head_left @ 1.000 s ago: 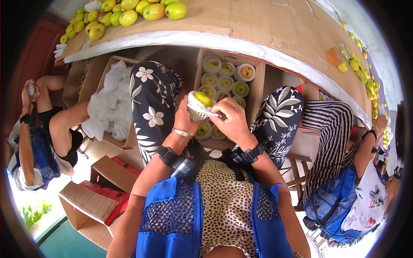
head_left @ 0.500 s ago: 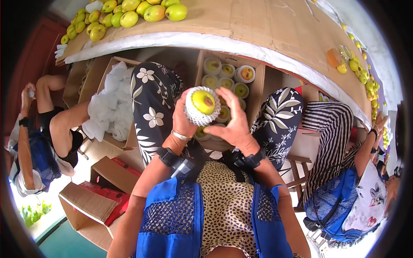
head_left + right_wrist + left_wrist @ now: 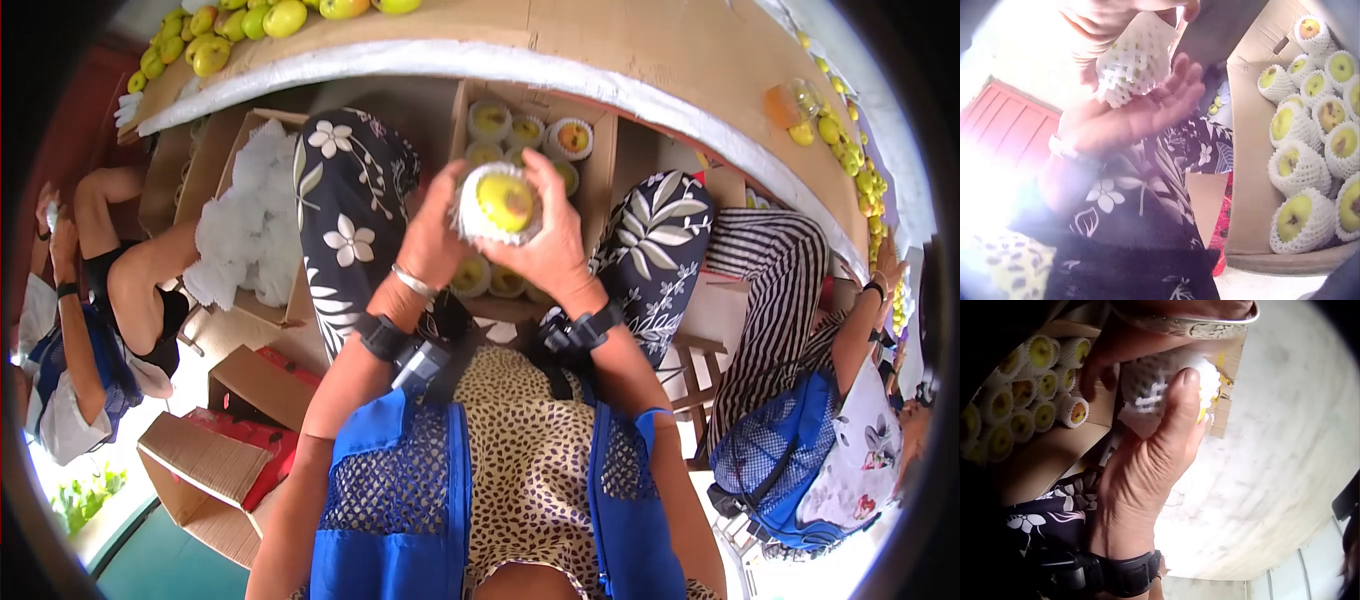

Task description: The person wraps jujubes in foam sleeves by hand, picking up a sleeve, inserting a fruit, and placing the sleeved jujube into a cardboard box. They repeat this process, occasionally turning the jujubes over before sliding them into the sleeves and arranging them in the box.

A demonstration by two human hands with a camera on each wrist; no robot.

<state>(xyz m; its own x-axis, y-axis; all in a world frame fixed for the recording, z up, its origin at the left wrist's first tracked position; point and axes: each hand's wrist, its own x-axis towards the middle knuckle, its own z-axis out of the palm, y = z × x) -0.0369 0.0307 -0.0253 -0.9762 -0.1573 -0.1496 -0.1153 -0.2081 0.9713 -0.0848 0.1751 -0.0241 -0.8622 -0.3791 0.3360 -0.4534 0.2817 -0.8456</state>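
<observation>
A yellow-green fruit (image 3: 503, 203) in a white foam net (image 3: 1135, 59) is held up between both hands, over the carton, its browned end facing up. My right hand (image 3: 558, 235) grips it from the right, with the thumb (image 3: 1179, 412) laid across the net in the left wrist view. My left hand (image 3: 433, 228) is at the fruit's left side. In the right wrist view its fingers (image 3: 1154, 109) are loosely extended under and beside the net. Below stands a carton (image 3: 1254, 187) with rows of netted fruit (image 3: 1300, 219).
White foam nets (image 3: 255, 225) heap in a box on the left. A cardboard-covered table (image 3: 650, 60) spans the front, bearing loose fruit (image 3: 240, 25). Empty cartons (image 3: 190, 470) lie at lower left. People sit on both sides, one in striped trousers (image 3: 770, 290).
The left hand held the fruit while the right worked at the net, then opened. Now the right hand has taken hold, the left fingers have loosened, and the fruit is higher and farther right.
</observation>
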